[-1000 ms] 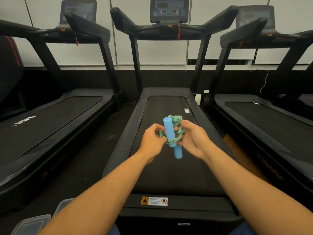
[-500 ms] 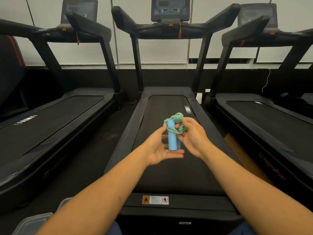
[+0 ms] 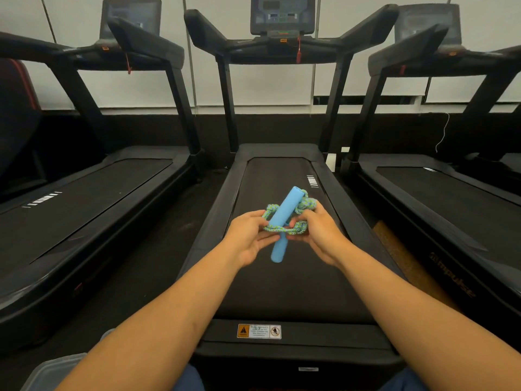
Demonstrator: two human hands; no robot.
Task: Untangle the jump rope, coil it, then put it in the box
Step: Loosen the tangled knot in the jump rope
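Left hand (image 3: 248,235) is back from open palm to pinching the green-blue braided rope (image 3: 282,227); right hand (image 3: 315,231) grips it too. Sky-blue foam handle (image 3: 282,218) now tilts — untangling continues.

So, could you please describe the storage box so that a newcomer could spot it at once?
Start at the middle treadmill, then drop to the picture's bottom left corner. The box sits there beside the left forearm: pale, translucent plastic, unlike the black machines around it.

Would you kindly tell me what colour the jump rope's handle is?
The handle is plain light blue, seen in the head view; the rope round it is green-and-blue.
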